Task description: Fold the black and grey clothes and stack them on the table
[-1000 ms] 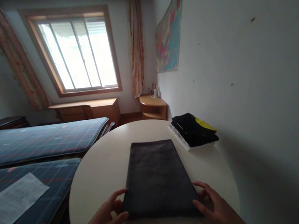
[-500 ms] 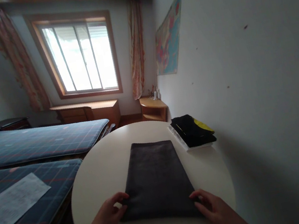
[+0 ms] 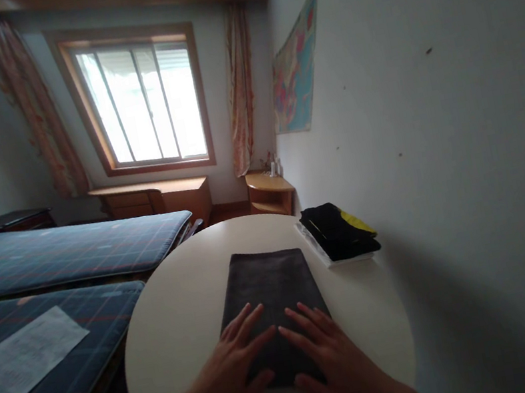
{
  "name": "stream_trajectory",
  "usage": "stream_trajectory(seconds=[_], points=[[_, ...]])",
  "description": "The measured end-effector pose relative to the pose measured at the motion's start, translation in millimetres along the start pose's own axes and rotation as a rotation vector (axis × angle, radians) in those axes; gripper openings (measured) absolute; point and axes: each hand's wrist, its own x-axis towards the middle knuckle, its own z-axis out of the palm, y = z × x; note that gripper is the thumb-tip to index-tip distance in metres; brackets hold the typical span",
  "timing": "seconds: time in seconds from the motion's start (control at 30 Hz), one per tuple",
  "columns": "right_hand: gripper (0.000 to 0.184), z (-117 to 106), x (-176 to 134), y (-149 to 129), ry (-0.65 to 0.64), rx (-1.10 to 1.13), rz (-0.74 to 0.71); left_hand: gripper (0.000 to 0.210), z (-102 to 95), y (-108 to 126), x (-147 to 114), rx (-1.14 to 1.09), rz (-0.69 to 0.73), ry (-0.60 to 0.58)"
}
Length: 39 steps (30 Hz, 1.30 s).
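A flat, dark grey rectangle that looks like folded cloth (image 3: pixel 271 279) lies on the white round table (image 3: pixel 178 326). My left hand (image 3: pixel 238 360) rests over its near left part, fingers spread and stretched forward. Beside it, my right hand (image 3: pixel 322 348) lies over the near right part, its fingers also spread. Both palms face down and neither hand grips anything. The hands hide the near corners of the cloth.
At the table's right edge, by the wall, a stack of black and yellow folded cloth (image 3: pixel 339 230) sits on something white. To the left are plaid mattresses (image 3: pixel 63 248), with a paper sheet (image 3: pixel 27 360) on the nearer one. A wooden corner stand (image 3: pixel 267 182) is beyond the table.
Both hands have left the cloth's near side edges and moved inward on top of it. Their fingers went from pinching the edges to spread flat. The cloth has stayed in about the same place.
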Motion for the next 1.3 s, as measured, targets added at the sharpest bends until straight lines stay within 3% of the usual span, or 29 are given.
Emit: stream_trajectory(seconds=[0.1,0.23,0.33,0.43,0.53,0.67,0.83,0.93,1.03,1.17,1.3], points=[[0.079,21.0,2.8,-0.9,-0.163,0.032,-0.100,0.078,15.0,3.2,2.7,-0.012,0.087,-0.167],[0.080,23.4,3.3,-0.6,-0.260,0.047,-0.070,0.066,6.9,2.5,5.5,-0.042,0.085,-0.252],[0.062,7.2,12.1,-6.4,-0.202,0.041,-0.006,0.045,-4.2,-1.4,17.9,-0.045,0.072,-0.147],[0.054,-2.1,26.0,-4.9,-0.073,0.009,0.008,0.046,-0.2,-15.3,34.5,-0.008,0.062,0.013],[0.064,1.6,37.1,8.0,-0.084,-0.005,0.045,0.059,14.1,-36.3,46.6,0.069,0.007,0.015],[0.066,7.4,48.2,24.5,-0.165,-0.005,0.118,0.052,23.1,-56.4,60.8,0.133,-0.055,0.035],[0.053,5.8,86.6,38.4,-0.041,-0.080,0.098,0.051,15.8,-69.5,101.1,0.223,-0.070,0.167],[0.059,7.9,117.6,55.4,0.021,-0.146,0.090,0.054,15.5,-80.6,128.1,0.250,-0.086,0.184],[0.063,12.6,136.9,76.8,0.041,-0.167,0.172,0.059,19.7,-92.9,143.8,0.251,-0.192,0.138],[0.066,18.5,142.1,98.3,-0.022,-0.104,0.292,0.068,23.0,-104.6,150.1,0.198,-0.323,0.026],[0.058,17.0,150.1,109.9,0.044,-0.124,0.294,0.064,16.2,-115.2,160.7,0.236,-0.343,0.031]])
